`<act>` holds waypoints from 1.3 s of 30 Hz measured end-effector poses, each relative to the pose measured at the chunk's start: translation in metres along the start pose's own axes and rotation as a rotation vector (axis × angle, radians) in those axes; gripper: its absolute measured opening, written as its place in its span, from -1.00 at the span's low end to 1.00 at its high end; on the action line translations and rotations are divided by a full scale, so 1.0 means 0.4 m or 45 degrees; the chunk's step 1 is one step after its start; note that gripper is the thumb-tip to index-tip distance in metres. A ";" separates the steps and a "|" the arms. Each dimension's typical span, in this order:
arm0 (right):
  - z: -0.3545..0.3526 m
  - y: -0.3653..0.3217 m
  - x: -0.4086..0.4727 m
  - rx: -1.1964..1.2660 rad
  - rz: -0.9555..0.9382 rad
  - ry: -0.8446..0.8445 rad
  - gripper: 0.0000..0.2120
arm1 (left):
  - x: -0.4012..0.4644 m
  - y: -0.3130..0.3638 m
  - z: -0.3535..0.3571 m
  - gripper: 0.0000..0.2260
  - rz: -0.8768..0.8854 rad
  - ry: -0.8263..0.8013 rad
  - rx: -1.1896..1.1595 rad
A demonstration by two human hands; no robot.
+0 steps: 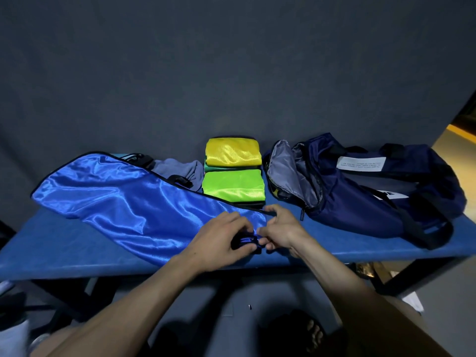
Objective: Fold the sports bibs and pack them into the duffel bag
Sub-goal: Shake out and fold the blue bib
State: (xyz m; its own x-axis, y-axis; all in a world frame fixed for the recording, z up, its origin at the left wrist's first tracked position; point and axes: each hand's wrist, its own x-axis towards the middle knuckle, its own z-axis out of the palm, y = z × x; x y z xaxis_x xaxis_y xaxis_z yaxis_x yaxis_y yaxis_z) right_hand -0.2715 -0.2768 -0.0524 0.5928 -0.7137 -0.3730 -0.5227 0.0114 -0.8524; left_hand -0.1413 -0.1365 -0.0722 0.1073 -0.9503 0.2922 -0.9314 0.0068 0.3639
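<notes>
A shiny blue bib (123,202) with black trim lies spread across the left half of the blue table (347,243), running diagonally. My left hand (221,240) grips its bunched near-right end, and my right hand (280,228) pinches the same end beside it. Behind them sit a folded yellow bib (233,152) and a folded lime green bib (233,185), with a darker green layer between them. The navy duffel bag (360,197) lies on the right, its end flap open and grey lining showing.
A grey cloth (180,170) with black buckles lies behind the blue bib. A dark backdrop hangs behind the table. My sandalled foot (313,333) shows on the floor below the table's front edge, and the black table legs stand at either side.
</notes>
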 end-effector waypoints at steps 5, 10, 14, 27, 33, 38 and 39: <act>0.001 0.009 -0.014 -0.225 0.003 0.075 -0.66 | -0.026 -0.009 0.024 -0.52 0.007 -0.109 0.301; 0.010 -0.007 -0.026 -0.378 -0.029 0.177 -0.70 | -0.024 0.028 0.075 -0.64 0.083 0.054 0.496; 0.015 -0.004 -0.018 -0.287 -0.022 0.206 -0.71 | -0.012 0.054 0.116 -0.71 0.131 0.180 0.595; -0.023 -0.026 -0.080 0.324 0.226 -0.206 -0.53 | -0.041 0.092 0.019 -0.68 -0.071 0.273 0.272; -0.002 -0.017 -0.068 0.630 -0.076 0.085 -0.91 | -0.039 0.070 -0.044 -0.73 0.090 0.223 -0.078; 0.004 -0.003 -0.102 0.603 -0.306 0.120 -0.72 | -0.078 -0.153 -0.137 -0.58 -0.308 0.233 0.233; 0.006 0.000 -0.105 0.621 -0.318 0.113 -0.73 | -0.099 -0.186 -0.142 -0.50 -0.414 0.108 0.272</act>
State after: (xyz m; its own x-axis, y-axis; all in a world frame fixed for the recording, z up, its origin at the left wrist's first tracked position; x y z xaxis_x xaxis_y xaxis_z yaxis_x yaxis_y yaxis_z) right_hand -0.2952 -0.2451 -0.0376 0.5974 -0.7924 -0.1233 -0.0157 0.1421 -0.9897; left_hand -0.0566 -0.0817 -0.0605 0.4287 -0.8630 0.2674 -0.8944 -0.3637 0.2603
